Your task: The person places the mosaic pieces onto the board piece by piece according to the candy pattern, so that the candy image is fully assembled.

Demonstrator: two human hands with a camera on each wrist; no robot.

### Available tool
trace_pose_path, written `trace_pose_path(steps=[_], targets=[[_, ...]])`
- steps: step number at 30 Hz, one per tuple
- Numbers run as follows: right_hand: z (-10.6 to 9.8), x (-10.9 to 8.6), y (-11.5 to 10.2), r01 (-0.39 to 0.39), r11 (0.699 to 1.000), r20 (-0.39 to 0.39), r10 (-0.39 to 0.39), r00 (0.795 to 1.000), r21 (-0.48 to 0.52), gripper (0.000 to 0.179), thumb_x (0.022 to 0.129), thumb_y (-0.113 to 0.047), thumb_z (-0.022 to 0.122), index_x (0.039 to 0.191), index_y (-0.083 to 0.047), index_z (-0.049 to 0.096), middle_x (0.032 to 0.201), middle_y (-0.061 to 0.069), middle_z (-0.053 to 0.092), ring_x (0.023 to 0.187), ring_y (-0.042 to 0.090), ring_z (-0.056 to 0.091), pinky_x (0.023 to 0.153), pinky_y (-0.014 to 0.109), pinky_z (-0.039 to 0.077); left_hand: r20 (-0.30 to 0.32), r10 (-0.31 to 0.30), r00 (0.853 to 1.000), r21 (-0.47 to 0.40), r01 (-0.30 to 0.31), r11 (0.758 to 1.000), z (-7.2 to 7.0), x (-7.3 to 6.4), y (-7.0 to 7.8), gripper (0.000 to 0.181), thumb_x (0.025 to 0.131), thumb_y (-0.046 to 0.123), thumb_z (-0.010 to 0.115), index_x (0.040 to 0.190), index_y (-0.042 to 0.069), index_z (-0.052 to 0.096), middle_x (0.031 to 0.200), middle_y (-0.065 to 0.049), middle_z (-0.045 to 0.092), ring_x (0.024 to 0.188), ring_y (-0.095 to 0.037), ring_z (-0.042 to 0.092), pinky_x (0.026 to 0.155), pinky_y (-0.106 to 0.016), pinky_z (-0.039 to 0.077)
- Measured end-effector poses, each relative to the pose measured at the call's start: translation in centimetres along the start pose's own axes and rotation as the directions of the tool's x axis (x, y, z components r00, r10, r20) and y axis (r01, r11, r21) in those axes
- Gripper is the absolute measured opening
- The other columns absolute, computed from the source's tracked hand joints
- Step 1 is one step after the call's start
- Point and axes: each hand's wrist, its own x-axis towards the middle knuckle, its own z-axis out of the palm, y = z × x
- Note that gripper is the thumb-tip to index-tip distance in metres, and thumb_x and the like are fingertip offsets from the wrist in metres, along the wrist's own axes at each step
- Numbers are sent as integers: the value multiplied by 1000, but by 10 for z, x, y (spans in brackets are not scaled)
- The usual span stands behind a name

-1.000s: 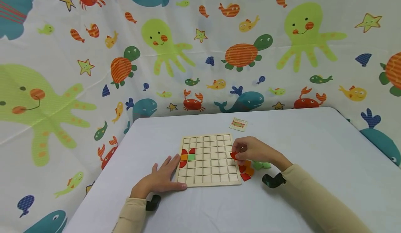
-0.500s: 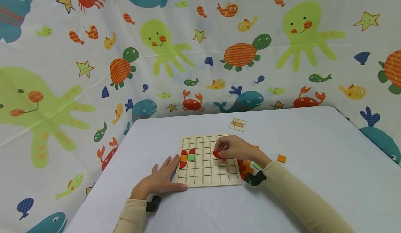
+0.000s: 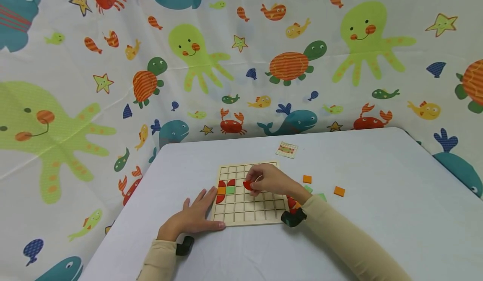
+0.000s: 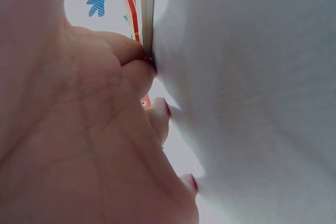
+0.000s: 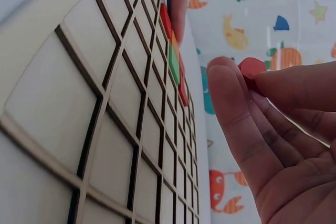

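My right hand [image 3: 269, 179] pinches a red curved-edge tile [image 3: 247, 185] between thumb and fingertips, held above the wooden grid board [image 3: 241, 219]. The right wrist view shows the same red tile [image 5: 253, 67] raised off the board. With fingers spread, my left hand [image 3: 192, 217] rests at the board's left edge, thumb at its lower left corner. Near that edge, red tiles [image 3: 220, 199], an orange square tile [image 3: 221, 190] and a green square tile [image 3: 230, 190] lie in the board's cells. In the left wrist view, the left palm [image 4: 94, 124] lies against the board's side.
Right of the board lie two loose orange squares [image 3: 339, 191], green tiles [image 3: 322, 196] and a pile of red and orange tiles [image 3: 292, 203], partly hidden by the right forearm. A small pattern card [image 3: 286, 149] lies behind the board on the white table [image 3: 358, 159].
My right hand has carried the red tile leftward from beside the pile to over the board. Loose orange tiles at the right have come into view. The left hand stays put.
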Motion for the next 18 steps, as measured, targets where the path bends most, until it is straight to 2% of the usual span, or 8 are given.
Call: trace_pose_path(steps=[9, 18], targets=[[12, 6, -7, -8, 1000, 12, 8, 1000, 22, 10, 100, 9, 67, 108, 3, 67, 100, 14, 68, 79, 23, 76, 79, 36, 65, -3, -1, 1000, 1, 1, 1000, -1, 0, 0, 123, 82, 63, 84, 172, 10, 21, 177, -13, 20, 163, -39, 7, 120, -79, -2], [28, 15, -14, 29, 999, 0, -29, 1000, 17, 9, 98, 7, 70, 105, 3, 67, 100, 11, 68, 81, 24, 77, 78, 35, 65, -5, 7, 1000, 7, -6, 1000, 0, 0, 0, 122, 82, 64, 84, 172, 10, 22, 177, -14, 20, 163, -40, 7, 119, -80, -1]])
